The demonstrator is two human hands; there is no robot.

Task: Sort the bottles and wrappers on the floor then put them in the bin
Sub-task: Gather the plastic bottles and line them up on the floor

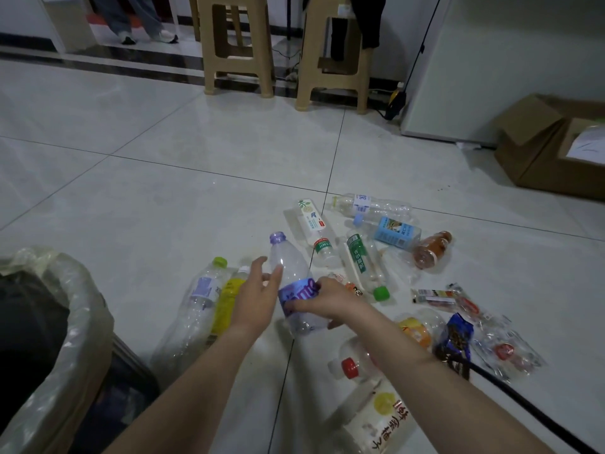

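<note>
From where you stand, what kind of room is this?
Probably a plain indoor room, perhaps an office or storeroom. It has a glossy tiled floor, two beige plastic stools by the wall, and an open cardboard box.

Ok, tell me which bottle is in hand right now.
The purple-labelled bottle: the right hand grips its label, the left hand touches its shoulder. No other bottle is held.

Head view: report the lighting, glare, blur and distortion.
Head view: dim, flat indoor light with a dull sheen on the floor tiles near the stools; head view's wide lens splays the stool legs and tile joints outward; head view is fairly sharp on the purple-label bottle, softer at the bin, whose inside is too dark to read.
</note>
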